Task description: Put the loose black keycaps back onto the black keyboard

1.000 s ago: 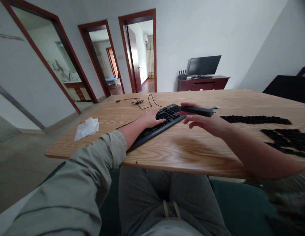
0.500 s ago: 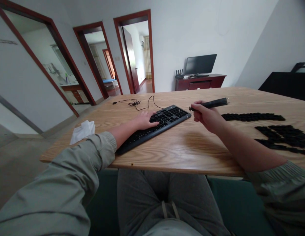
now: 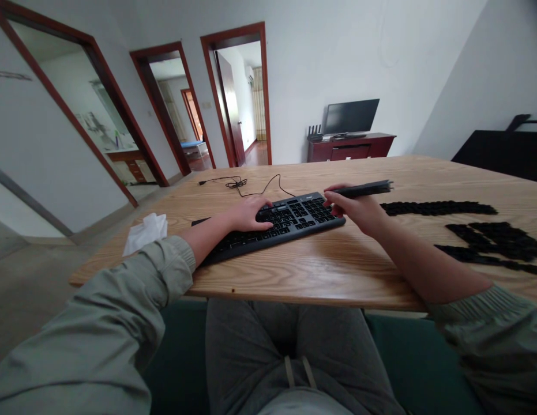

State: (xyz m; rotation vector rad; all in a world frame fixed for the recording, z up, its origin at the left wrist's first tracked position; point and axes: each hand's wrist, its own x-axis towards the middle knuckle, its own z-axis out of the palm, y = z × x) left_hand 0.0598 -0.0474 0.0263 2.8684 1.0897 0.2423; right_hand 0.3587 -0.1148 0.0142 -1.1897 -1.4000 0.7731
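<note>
Lying across the wooden surface (image 3: pixel 320 265), the black keyboard (image 3: pixel 303 216) sits less slanted than half a second ago, its right end now nearer the person. The left hand (image 3: pixel 248 216) remains on the keyboard's left half, thumb and fingers spread apart over the keys. The right hand (image 3: pixel 352 208), beside the right end earlier, is now at that end; whether it touches the keys cannot be told. Its fingers close around a dark, slender tool (image 3: pixel 367 189), which a second ago lay across a looser, more open hand. The cable (image 3: pixel 274 183) behind the keyboard has changed its curve, its loop reaching farther right. The crumpled white tissue (image 3: pixel 146 231) at the left and the black strips (image 3: pixel 439 208) at the right stay put.
</note>
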